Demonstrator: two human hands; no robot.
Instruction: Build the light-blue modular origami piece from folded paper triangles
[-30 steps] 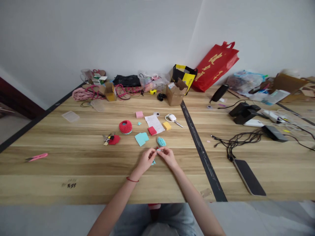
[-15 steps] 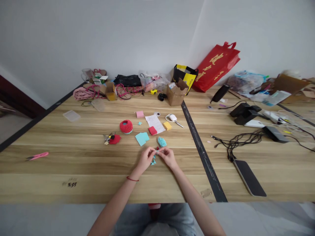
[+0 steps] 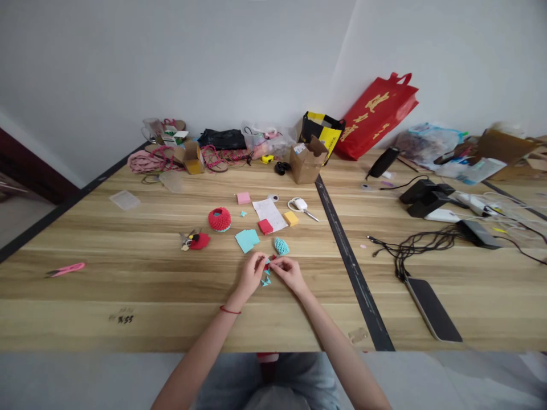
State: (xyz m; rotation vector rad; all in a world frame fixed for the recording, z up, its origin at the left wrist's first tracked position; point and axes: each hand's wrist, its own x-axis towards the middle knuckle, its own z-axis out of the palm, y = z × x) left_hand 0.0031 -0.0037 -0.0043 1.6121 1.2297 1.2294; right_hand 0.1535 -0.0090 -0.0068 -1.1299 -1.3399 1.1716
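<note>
Both my hands meet near the table's front, fingertips pinched together. My left hand (image 3: pixel 252 273) grips a small light-blue folded paper piece (image 3: pixel 268 261). My right hand (image 3: pixel 290 272) has its thumb and finger closed at the same piece's right side. Several blue folded paper triangles (image 3: pixel 266 281) lie just below the fingertips, and a bit of red shows behind them, partly hidden. Beyond my hands sits a blue lattice-like paper ball (image 3: pixel 281 246). Light-blue paper sheets (image 3: pixel 247 241) lie to its left, and a red folded-paper bowl (image 3: pixel 219 219) stands farther left.
Red (image 3: pixel 265 226), yellow (image 3: pixel 291 218) and pink paper stacks (image 3: pixel 243 198) surround a written sheet (image 3: pixel 273 213). White-handled scissors (image 3: pixel 302 208) lie right of them. Pink snips (image 3: pixel 66 270) rest at far left. Cables (image 3: pixel 421 245) and a phone-like slab (image 3: pixel 433 309) lie right.
My fingertips have shifted slightly apart, and the blue piece between them shows more clearly, nearer the left fingers. Things on the table keep their places.
</note>
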